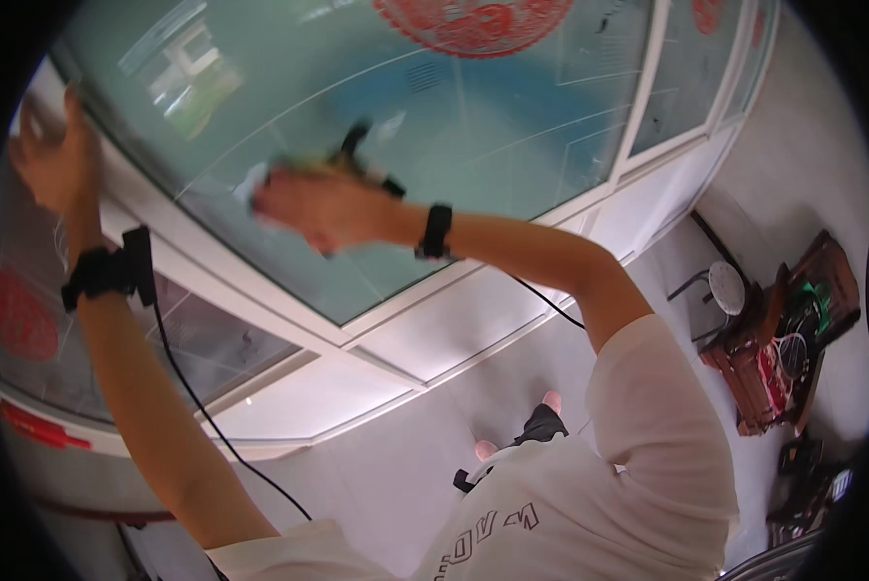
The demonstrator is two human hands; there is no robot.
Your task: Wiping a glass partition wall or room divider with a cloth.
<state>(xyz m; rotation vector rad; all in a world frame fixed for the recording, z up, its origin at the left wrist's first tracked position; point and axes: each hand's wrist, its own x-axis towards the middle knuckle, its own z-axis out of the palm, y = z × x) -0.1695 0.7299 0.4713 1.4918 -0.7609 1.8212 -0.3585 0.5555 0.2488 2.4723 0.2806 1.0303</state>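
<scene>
My left hand (pixel 60 156) has its fingers spread and rests against the white frame (pixel 133 207) beside the large glass pane. A black strap with a small device (pixel 107 276) sits on that wrist. In front of the greenish glass pane (pixel 478 145), my right hand (pixel 325 207) is blurred by motion, close to or touching the surface. Along its upper side show a yellow-green patch and a pale patch; whether they are a held cloth or a reflection is unclear. Dark parts (pixel 354 141) stick out above this hand. Another black strap (pixel 436 231) circles the right wrist.
A round red paper-cut decoration (pixel 478 25) is on the upper glass. White lower panels (pixel 449 327) meet the grey floor (pixel 376 465). To the right stand a round-topped stool (pixel 726 287) and brown wooden furniture (pixel 740 374) with cables on it. A black cable (pixel 220 432) trails from my left wrist.
</scene>
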